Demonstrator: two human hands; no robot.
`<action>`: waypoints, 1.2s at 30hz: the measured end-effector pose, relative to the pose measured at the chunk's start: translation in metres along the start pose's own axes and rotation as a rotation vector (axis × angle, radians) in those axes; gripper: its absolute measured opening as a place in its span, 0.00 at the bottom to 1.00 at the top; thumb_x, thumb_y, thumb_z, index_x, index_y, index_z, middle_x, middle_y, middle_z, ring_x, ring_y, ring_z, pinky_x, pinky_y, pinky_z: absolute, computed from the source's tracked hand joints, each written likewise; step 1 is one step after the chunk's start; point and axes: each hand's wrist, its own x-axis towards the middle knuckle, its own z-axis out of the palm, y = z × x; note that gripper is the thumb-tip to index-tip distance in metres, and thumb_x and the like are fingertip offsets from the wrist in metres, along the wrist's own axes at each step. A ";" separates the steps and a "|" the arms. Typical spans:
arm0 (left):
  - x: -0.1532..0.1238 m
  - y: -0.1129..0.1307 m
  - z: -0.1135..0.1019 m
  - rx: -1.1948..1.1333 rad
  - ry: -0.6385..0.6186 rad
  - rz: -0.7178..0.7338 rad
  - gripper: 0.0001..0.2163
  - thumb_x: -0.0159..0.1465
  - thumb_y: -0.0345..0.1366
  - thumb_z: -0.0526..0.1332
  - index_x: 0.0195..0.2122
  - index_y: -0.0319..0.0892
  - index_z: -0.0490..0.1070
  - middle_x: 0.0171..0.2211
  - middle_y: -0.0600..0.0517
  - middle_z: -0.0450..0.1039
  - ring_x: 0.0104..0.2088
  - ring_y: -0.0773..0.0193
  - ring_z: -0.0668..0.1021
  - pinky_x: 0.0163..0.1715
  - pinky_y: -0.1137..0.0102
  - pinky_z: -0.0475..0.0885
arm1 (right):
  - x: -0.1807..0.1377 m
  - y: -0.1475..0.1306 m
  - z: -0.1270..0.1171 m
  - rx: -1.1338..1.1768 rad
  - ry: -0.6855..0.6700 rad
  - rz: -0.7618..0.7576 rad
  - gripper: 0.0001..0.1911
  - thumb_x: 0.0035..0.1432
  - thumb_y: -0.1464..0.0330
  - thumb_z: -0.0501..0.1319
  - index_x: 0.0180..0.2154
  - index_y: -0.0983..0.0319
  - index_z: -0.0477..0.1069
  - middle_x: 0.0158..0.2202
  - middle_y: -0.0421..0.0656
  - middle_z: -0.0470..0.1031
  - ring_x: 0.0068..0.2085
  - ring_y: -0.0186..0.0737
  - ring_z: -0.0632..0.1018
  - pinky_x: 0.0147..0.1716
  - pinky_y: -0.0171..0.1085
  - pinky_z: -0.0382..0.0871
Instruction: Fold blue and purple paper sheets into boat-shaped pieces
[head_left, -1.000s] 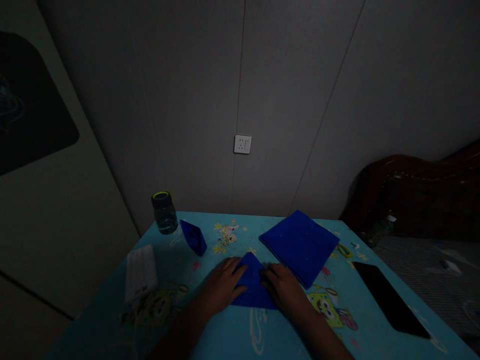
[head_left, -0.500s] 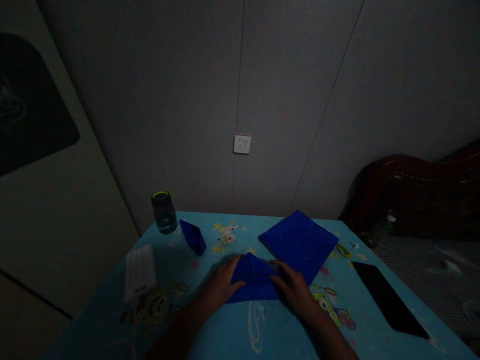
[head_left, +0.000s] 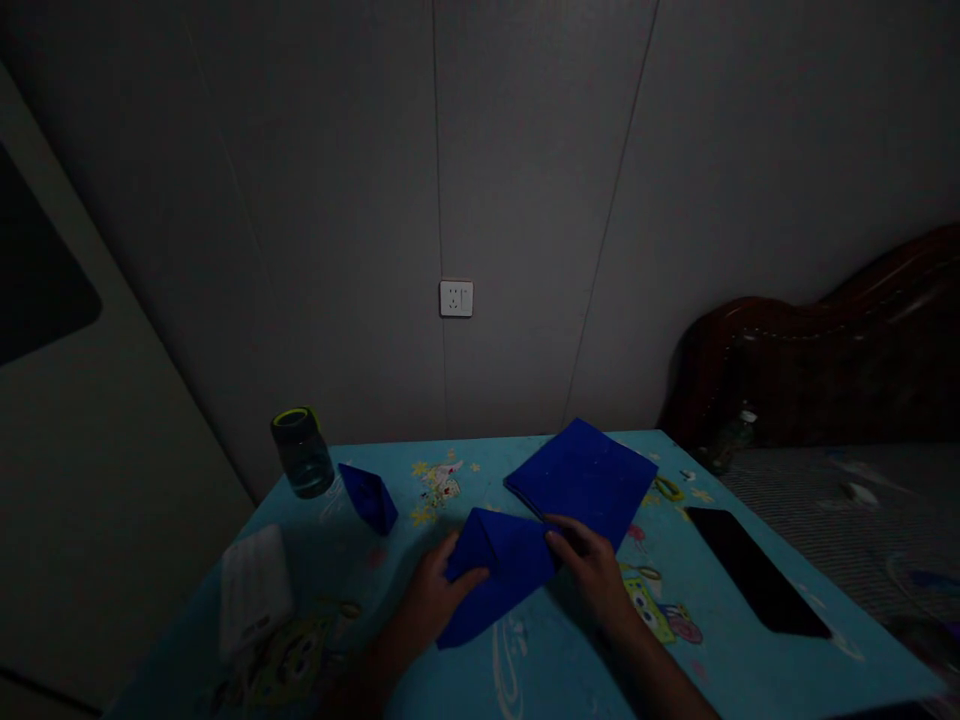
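Observation:
A partly folded sheet of blue paper (head_left: 506,565) is held tilted over the table, its left end lower than its right. My left hand (head_left: 439,590) grips its left side, thumb on top and fingers beneath or behind. At the right end, my right hand (head_left: 589,565) pinches the edge between thumb and fingers. A crease shows near the paper's top corner. Just behind lies a stack of blue paper (head_left: 589,475), close to my right fingers. Further left stands a small folded blue paper boat (head_left: 367,498).
A water bottle (head_left: 304,455) stands at the back left, with a white power bank (head_left: 256,585) nearer. On the right lie a dark flat slab (head_left: 754,570) and yellow-green scissors handles (head_left: 667,488). The patterned blue tablecloth (head_left: 555,670) covers the table; a wall rises behind.
The folded paper has turned, its left end dropping toward me and its right end rising. Both hands still hold it. The camera view has shifted slightly to the right.

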 end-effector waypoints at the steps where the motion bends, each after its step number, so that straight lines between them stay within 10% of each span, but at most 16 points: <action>1: 0.000 -0.003 0.000 0.036 0.040 -0.016 0.23 0.56 0.42 0.66 0.54 0.45 0.71 0.52 0.48 0.78 0.51 0.50 0.78 0.52 0.56 0.74 | -0.001 -0.001 0.000 -0.005 -0.032 0.006 0.26 0.55 0.51 0.65 0.48 0.61 0.76 0.39 0.47 0.81 0.39 0.48 0.78 0.38 0.42 0.72; 9: 0.005 0.005 -0.007 -0.066 0.084 0.039 0.16 0.56 0.45 0.67 0.42 0.42 0.76 0.39 0.48 0.82 0.41 0.53 0.81 0.42 0.64 0.77 | 0.000 -0.012 -0.003 -0.089 0.051 -0.001 0.25 0.53 0.47 0.63 0.33 0.64 0.80 0.29 0.45 0.80 0.31 0.45 0.77 0.31 0.37 0.70; 16: 0.015 0.013 -0.017 -0.301 0.372 0.037 0.22 0.52 0.45 0.69 0.46 0.44 0.69 0.33 0.51 0.79 0.40 0.58 0.81 0.43 0.66 0.74 | 0.006 -0.006 -0.006 0.088 0.117 0.101 0.27 0.51 0.46 0.65 0.31 0.65 0.78 0.26 0.44 0.78 0.28 0.43 0.75 0.29 0.37 0.67; 36: 0.016 0.015 -0.021 -0.295 0.351 -0.032 0.17 0.51 0.42 0.69 0.40 0.40 0.79 0.41 0.45 0.83 0.45 0.50 0.82 0.49 0.59 0.75 | 0.006 0.004 -0.004 0.253 0.049 0.134 0.22 0.54 0.52 0.67 0.42 0.62 0.78 0.37 0.47 0.82 0.38 0.49 0.79 0.40 0.43 0.71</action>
